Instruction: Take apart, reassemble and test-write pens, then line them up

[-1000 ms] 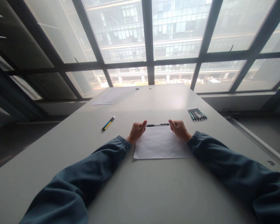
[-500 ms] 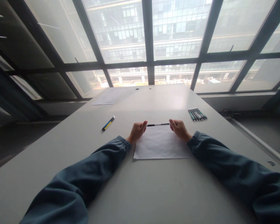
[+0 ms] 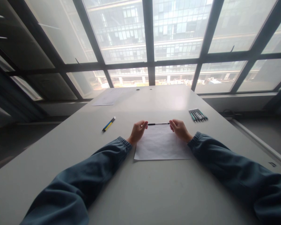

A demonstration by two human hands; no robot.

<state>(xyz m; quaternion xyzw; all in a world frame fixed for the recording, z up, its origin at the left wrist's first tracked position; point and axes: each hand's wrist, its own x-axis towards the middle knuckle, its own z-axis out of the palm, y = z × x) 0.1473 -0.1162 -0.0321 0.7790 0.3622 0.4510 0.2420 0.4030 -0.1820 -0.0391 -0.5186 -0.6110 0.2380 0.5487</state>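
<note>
A slim pen (image 3: pixel 158 124), black at both ends with a clear middle, lies level between my two hands. Its left end is pinched in my left hand (image 3: pixel 138 131), and the right end sits between the thumb and fingers of my right hand (image 3: pixel 179 129). Both tips are hidden by the fingers. Beneath the hands, a white sheet of paper (image 3: pixel 162 147) rests on the white table (image 3: pixel 154 190); the pen is over its far edge.
Left of my hands lie blue and yellow pens (image 3: pixel 108 124) side by side. A row of several dark and green pens (image 3: pixel 198 115) is at the right. More paper (image 3: pixel 105 99) lies at the far left of the table, before large windows (image 3: pixel 126 34).
The pen has turned slightly about its length and shifted a tiny bit; both hands keep their pinch on its ends. The paper and other pens stay in place.
</note>
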